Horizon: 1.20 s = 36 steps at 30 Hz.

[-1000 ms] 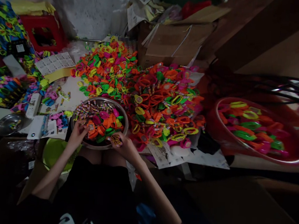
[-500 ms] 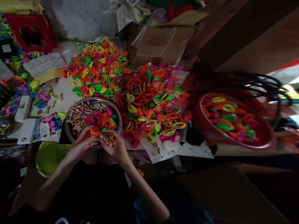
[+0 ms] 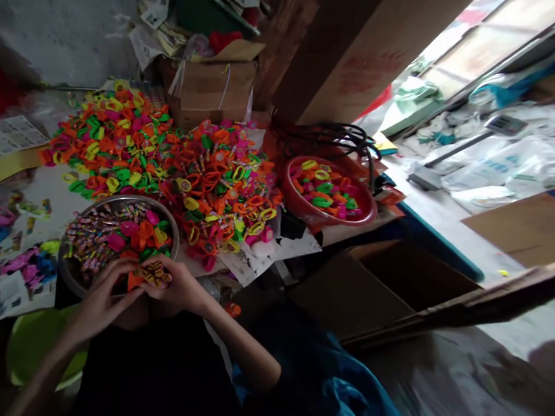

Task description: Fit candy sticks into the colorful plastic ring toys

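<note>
Over the near rim of a steel bowl [image 3: 174,245], my two hands meet. My left hand [image 3: 110,294] has its thumb and fingers closed on an orange plastic piece [image 3: 134,281], apparently a toy watch. Held in my right hand [image 3: 178,283] is a bunch of small printed packets [image 3: 157,274], whose yellow-and-brown ends show; its fingertips are close to the orange piece. Inside the bowl lie many slim printed packets [image 3: 93,235] on the left and several bright toy watches [image 3: 145,233] on the right.
Heaps of coloured toy watches [image 3: 216,187] cover the table behind the bowl. A red basin [image 3: 290,199] with more stands to the right, near black cables [image 3: 331,138]. Below are a lime-green tub [image 3: 30,349] and an open carton [image 3: 348,290]. A scale [image 3: 455,151] stands farther off.
The camera has turned right, so the table sits farther left and the scale and floor have come into view. Both hands stay together at the bowl, holding the orange piece and the packets.
</note>
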Each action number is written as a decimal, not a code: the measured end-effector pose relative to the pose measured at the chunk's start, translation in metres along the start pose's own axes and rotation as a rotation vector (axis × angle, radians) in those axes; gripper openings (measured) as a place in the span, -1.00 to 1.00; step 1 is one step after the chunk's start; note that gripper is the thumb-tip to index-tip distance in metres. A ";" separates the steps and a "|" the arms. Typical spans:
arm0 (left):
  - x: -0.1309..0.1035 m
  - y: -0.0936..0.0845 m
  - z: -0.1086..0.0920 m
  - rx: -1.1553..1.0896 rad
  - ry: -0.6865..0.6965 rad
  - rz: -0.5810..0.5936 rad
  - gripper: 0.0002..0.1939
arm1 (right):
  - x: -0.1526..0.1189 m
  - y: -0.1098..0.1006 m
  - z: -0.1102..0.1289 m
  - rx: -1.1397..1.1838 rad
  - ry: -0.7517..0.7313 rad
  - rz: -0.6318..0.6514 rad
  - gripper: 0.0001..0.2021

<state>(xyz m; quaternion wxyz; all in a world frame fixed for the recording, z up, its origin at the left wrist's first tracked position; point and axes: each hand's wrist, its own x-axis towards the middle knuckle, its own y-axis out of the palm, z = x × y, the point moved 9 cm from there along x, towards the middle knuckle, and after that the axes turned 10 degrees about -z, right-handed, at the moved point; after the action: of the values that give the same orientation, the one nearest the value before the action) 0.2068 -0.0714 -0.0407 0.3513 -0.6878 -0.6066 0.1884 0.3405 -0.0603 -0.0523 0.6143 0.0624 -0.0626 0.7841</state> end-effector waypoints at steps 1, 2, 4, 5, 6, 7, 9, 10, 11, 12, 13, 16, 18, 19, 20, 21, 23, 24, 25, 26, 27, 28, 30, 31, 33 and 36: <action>-0.001 0.004 -0.004 -0.024 0.010 0.042 -0.62 | 0.000 -0.001 0.002 0.006 0.004 0.026 -0.59; -0.001 0.008 -0.007 -0.047 0.003 0.073 -0.64 | -0.001 -0.002 0.003 0.005 0.009 0.046 -0.60; -0.003 0.012 -0.010 -0.067 -0.018 0.077 -0.69 | -0.002 -0.006 0.006 -0.023 0.020 0.060 -0.64; -0.003 0.011 -0.012 -0.066 -0.014 0.051 -0.71 | -0.003 -0.008 0.010 -0.056 0.005 0.055 -0.68; -0.003 0.009 -0.016 -0.066 -0.002 0.012 -0.73 | -0.005 -0.012 0.015 -0.097 -0.028 0.044 -0.71; -0.003 0.007 -0.020 -0.072 0.013 -0.020 -0.75 | -0.006 -0.015 0.022 -0.148 -0.091 0.036 -0.73; -0.004 0.005 -0.028 -0.094 0.031 -0.053 -0.79 | -0.012 -0.020 0.039 -0.282 -0.237 0.031 -0.76; -0.005 0.004 -0.030 -0.104 0.024 -0.061 -0.79 | -0.014 -0.022 0.045 -0.358 -0.290 0.042 -0.75; -0.005 0.002 -0.033 -0.113 0.018 -0.069 -0.79 | -0.017 -0.023 0.050 -0.438 -0.335 0.054 -0.75; -0.006 0.001 -0.036 -0.116 0.023 -0.077 -0.79 | -0.020 -0.023 0.055 -0.516 -0.383 0.070 -0.74; -0.007 -0.001 -0.040 -0.111 0.043 -0.086 -0.78 | -0.023 -0.023 0.060 -0.587 -0.432 0.085 -0.74; -0.010 -0.006 -0.054 -0.063 0.164 -0.102 -0.81 | -0.029 -0.019 0.073 -0.728 -0.551 0.112 -0.78; -0.012 -0.007 -0.059 -0.038 0.220 -0.088 -0.82 | -0.030 -0.017 0.079 -0.770 -0.583 0.114 -0.80; -0.012 -0.007 -0.061 -0.031 0.237 -0.078 -0.82 | -0.030 -0.016 0.081 -0.784 -0.592 0.112 -0.81; -0.013 -0.006 -0.062 -0.022 0.246 -0.068 -0.81 | -0.031 -0.016 0.083 -0.793 -0.603 0.110 -0.82; -0.013 -0.006 -0.062 -0.011 0.251 -0.062 -0.80 | -0.031 -0.015 0.085 -0.797 -0.615 0.107 -0.83; -0.014 -0.006 -0.063 0.016 0.256 -0.056 -0.80 | -0.032 -0.015 0.088 -0.795 -0.639 0.105 -0.84; -0.014 -0.006 -0.063 0.027 0.254 -0.053 -0.80 | -0.033 -0.014 0.089 -0.791 -0.650 0.106 -0.83; -0.014 -0.005 -0.063 0.032 0.250 -0.049 -0.81 | -0.034 -0.015 0.090 -0.787 -0.659 0.103 -0.82; -0.015 -0.005 -0.063 0.033 0.241 -0.046 -0.81 | -0.035 -0.015 0.090 -0.782 -0.667 0.102 -0.82; -0.015 -0.005 -0.063 0.030 0.227 -0.043 -0.81 | -0.035 -0.015 0.091 -0.776 -0.671 0.102 -0.81; -0.015 -0.005 -0.062 0.024 0.209 -0.042 -0.80 | -0.036 -0.015 0.091 -0.766 -0.671 0.104 -0.81; -0.015 -0.005 -0.062 0.013 0.178 -0.039 -0.79 | -0.036 -0.017 0.091 -0.741 -0.662 0.105 -0.81; -0.015 -0.005 -0.062 0.010 0.170 -0.038 -0.79 | -0.036 -0.017 0.091 -0.733 -0.658 0.105 -0.81; -0.015 -0.005 -0.063 0.014 0.174 -0.033 -0.80 | -0.037 -0.017 0.092 -0.721 -0.663 0.101 -0.81; -0.015 -0.002 -0.063 0.037 0.173 -0.004 -0.78 | -0.039 -0.017 0.094 -0.719 -0.684 0.089 -0.80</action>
<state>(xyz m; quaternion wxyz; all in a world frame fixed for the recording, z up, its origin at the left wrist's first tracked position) 0.2461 -0.1017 0.0015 0.4155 -0.6938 -0.5716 0.1387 0.3681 -0.1100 0.0335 0.5071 0.0975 -0.5295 0.6731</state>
